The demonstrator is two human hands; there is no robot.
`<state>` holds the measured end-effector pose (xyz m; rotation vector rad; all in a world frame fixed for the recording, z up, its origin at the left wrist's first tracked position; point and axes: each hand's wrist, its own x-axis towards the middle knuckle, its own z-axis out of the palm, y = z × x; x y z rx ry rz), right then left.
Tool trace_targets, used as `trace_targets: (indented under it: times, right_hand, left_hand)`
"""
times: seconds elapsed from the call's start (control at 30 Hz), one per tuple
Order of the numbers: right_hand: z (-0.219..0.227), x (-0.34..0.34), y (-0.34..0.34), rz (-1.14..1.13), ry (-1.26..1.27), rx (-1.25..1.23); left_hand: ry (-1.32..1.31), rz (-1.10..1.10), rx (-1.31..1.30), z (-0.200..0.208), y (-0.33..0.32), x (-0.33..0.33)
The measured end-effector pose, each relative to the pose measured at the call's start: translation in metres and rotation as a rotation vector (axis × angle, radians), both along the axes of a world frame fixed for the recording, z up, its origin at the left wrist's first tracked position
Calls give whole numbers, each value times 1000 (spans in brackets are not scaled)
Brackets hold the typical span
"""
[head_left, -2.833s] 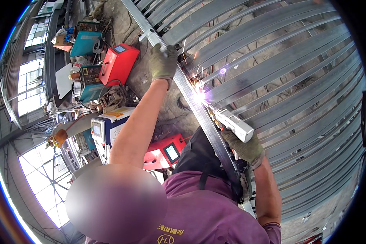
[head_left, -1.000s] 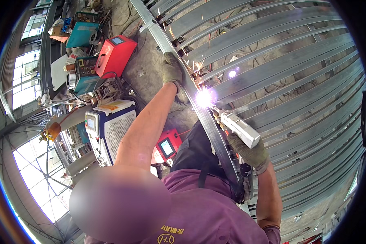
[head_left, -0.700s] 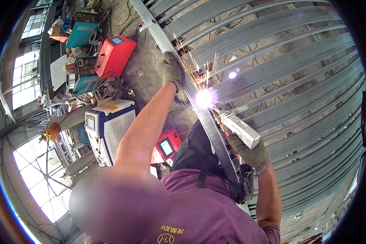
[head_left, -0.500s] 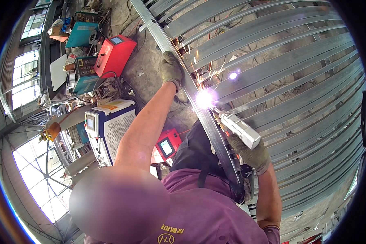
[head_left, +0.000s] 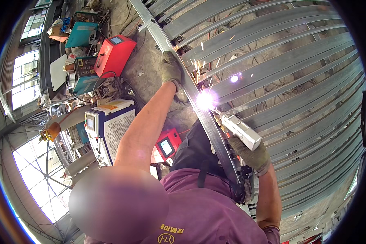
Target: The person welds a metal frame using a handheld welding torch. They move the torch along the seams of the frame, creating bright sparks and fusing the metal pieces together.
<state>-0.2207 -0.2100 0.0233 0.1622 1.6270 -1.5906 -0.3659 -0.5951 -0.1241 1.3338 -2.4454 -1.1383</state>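
My right hand (head_left: 253,157), in a green-brown work glove, is closed around a pale, boxy welding torch (head_left: 242,131). The torch's nozzle points up and left at a bright white-violet weld glare (head_left: 206,100), which hides the spot it touches. Sparks fly upward from there. The glare lies where a long grey steel rail (head_left: 154,33) meets the ends of metal slats (head_left: 264,57). Farther up that rail, my gloved left hand (head_left: 170,70) wraps over its left edge, fingers curled around the metal.
A red machine with a screen (head_left: 115,56), teal welding machines (head_left: 83,34) and a white-and-blue cabinet (head_left: 117,122) stand at the left. A smaller red unit (head_left: 166,146) sits beside my leg. Cables lie on the concrete floor, including beneath the slats.
The torch and its glare have shifted very slightly to the right. The sparks form a different pattern. My left hand stays in place on the rail.
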Motion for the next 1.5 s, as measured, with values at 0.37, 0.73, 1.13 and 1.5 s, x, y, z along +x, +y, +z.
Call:
trace_targets:
  times: [0.37, 0.73, 1.13, 1.5]
  right_hand:
    - [1, 1, 2, -10, -35, -23]
    - [-2, 2, 6, 6, -55, -17]
    - [-6, 9, 13, 2, -61, -24]
    - [0, 8, 14, 41, -48, 6]
  left_hand:
    - [-27, -9, 36, 2, -3, 0]
    - [-11, -36, -44, 6, -1, 1]
    - [-5, -34, -33, 6, 0, 1]
    - [-39, -20, -34, 4, -2, -1]
